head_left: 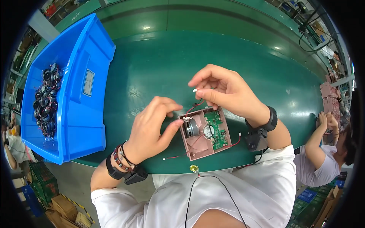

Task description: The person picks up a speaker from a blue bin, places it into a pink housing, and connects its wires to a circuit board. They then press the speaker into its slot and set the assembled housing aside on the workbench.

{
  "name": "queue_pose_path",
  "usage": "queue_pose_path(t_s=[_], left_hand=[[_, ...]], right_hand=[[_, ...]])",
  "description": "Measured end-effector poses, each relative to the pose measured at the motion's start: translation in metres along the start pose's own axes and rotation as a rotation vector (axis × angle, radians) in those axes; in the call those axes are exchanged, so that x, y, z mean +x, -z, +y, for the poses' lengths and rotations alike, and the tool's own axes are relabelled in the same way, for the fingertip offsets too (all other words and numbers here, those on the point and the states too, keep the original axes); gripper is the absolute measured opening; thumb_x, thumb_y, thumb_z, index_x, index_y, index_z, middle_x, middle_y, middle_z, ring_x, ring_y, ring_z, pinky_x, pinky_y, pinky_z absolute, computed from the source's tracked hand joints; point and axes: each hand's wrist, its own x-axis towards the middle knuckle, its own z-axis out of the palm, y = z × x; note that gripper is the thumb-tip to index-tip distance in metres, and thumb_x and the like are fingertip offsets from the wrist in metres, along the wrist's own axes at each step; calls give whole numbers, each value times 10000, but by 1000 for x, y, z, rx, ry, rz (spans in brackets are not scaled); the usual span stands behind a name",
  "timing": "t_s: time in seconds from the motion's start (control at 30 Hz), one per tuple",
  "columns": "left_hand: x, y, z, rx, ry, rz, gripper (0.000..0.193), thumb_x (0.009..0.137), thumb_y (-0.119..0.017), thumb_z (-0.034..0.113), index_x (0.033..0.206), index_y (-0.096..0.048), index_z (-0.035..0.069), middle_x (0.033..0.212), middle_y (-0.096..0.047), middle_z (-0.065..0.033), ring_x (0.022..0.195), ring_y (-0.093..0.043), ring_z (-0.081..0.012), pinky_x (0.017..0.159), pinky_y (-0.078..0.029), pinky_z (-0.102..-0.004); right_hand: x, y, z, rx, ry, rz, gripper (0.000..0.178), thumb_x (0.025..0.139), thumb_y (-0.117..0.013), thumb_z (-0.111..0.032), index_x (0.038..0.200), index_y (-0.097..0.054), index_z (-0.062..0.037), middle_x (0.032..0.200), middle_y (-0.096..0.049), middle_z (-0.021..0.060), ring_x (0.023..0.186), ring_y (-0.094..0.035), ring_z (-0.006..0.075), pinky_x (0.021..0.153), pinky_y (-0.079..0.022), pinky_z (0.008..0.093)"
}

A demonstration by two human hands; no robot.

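A shallow pink plastic casing lies open-side up on the green table in front of me. Inside it are a round speaker at the left and a green circuit board at the right. Above the casing's far edge, my right hand is closed in a pinch on a small white wire connector. Red and black wires run from there down to the casing. At the casing's far left corner is my left hand, thumb and fingers apart with nothing seen between them.
A large blue bin at the left holds several small round speakers. Loose leads with white plugs stick out beside the casing. Another person works at the far right, near stacked pink casings.
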Motion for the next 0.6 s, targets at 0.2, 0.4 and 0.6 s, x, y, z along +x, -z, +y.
queue_pose_path(t_s=[0.2, 0.4, 0.6], left_hand=[[15, -17, 25, 116, -30, -61, 217, 838, -658, 159, 1018, -597, 53, 1063, -634, -133, 829, -636, -230, 780, -440, -355], [27, -27, 15, -350, 233, -231, 188, 886, -601, 98, 1057, -580, 22, 931, -640, -102, 834, -616, -169, 754, -453, -287], [15, -28, 3, -265, 232, -102, 93, 880, -613, 131, 884, -614, 38, 770, -616, -41, 730, -554, -194, 768, -396, -310]], right_hand=[[-20, 3, 26, -231, 339, 18, 106, 912, -566, -36, 1014, -545, -15, 1005, -553, 54, 861, -552, 92, 752, -459, 245], [-33, 0, 39, 134, 236, 106, 80, 916, -564, -36, 990, -552, -10, 1039, -544, 72, 942, -568, 123, 820, -473, 263], [-31, 11, 38, 106, 64, 84, 61, 918, -585, -48, 955, -564, -5, 959, -597, 60, 950, -588, 114, 814, -496, 275]])
